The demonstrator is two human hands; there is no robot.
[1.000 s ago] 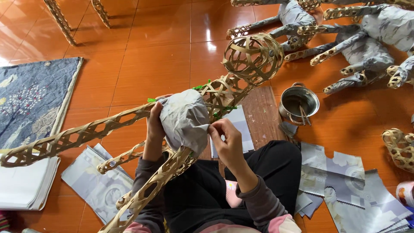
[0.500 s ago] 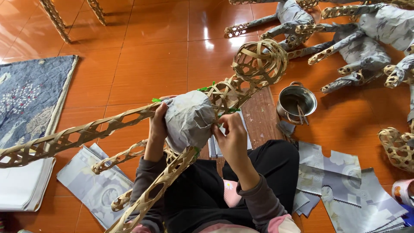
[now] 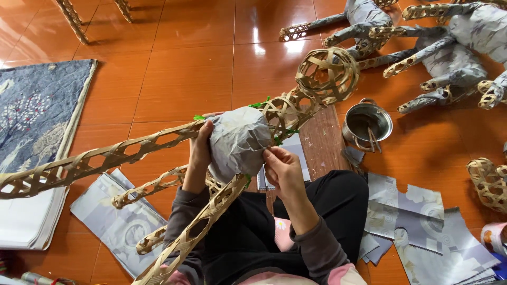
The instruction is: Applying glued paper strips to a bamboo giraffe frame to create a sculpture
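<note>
Left hand (image 3: 200, 150) grips the woven bamboo frame (image 3: 132, 150) beside its grey paper-covered body (image 3: 237, 141); right hand (image 3: 280, 169) pinches the paper's edge, opposite the left grip, above the lap.

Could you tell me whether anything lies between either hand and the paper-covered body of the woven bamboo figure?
Nothing visible does. The left hand grips the grey paper covering from its left side, and the right hand presses its fingertips on the paper's lower right edge. Both touch it directly.

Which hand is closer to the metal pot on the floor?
Right. The right hand presses the paper-covered frame, just left of the metal pot; the left hand is beyond the frame.
</note>
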